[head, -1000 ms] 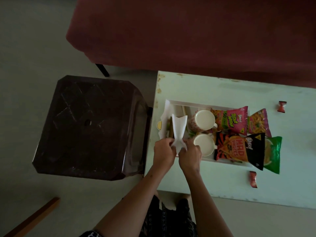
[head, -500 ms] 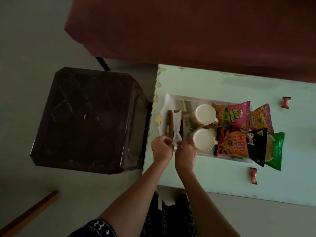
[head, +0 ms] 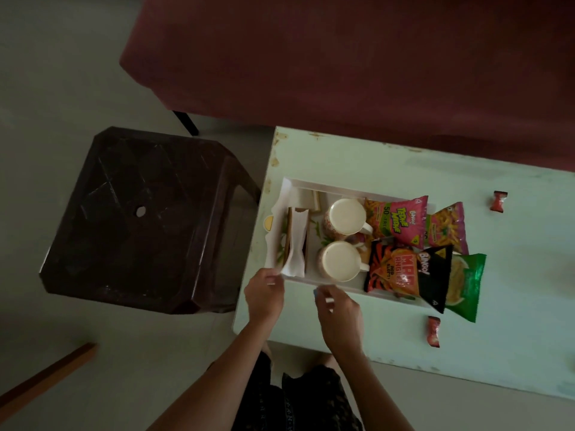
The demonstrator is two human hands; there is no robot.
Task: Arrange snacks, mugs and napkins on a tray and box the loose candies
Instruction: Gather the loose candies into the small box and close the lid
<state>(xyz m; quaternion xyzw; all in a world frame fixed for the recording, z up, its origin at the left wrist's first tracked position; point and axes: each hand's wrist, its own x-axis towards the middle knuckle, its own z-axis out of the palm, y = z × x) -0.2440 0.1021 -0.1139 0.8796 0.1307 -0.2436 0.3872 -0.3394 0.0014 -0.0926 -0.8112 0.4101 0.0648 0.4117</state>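
A white tray [head: 323, 185] sits on the pale green table [head: 373, 157]. It holds two cream mugs [head: 344, 216] [head: 339, 260], a folded white napkin [head: 297, 244] in a brown holder at its left end, and several snack packets: pink [head: 395, 220], black and orange [head: 407, 272], green [head: 465, 286]. My left hand [head: 264, 295] touches the napkin's near corner at the tray's front edge. My right hand [head: 337, 309] hovers just in front of the tray, fingers loosely apart, holding nothing. Two red wrapped candies [head: 433, 331] [head: 498, 201] lie loose on the table.
A dark brown plastic stool [head: 140, 219] stands left of the table. A maroon sofa [head: 342, 57] runs along the far side. A wooden stick [head: 46, 377] lies on the floor at lower left. My legs are under the table's near edge.
The napkin was held up in both hands, then laid down in the tray's left end. My right hand has let go and pulled back toward me; my left stays at its corner.
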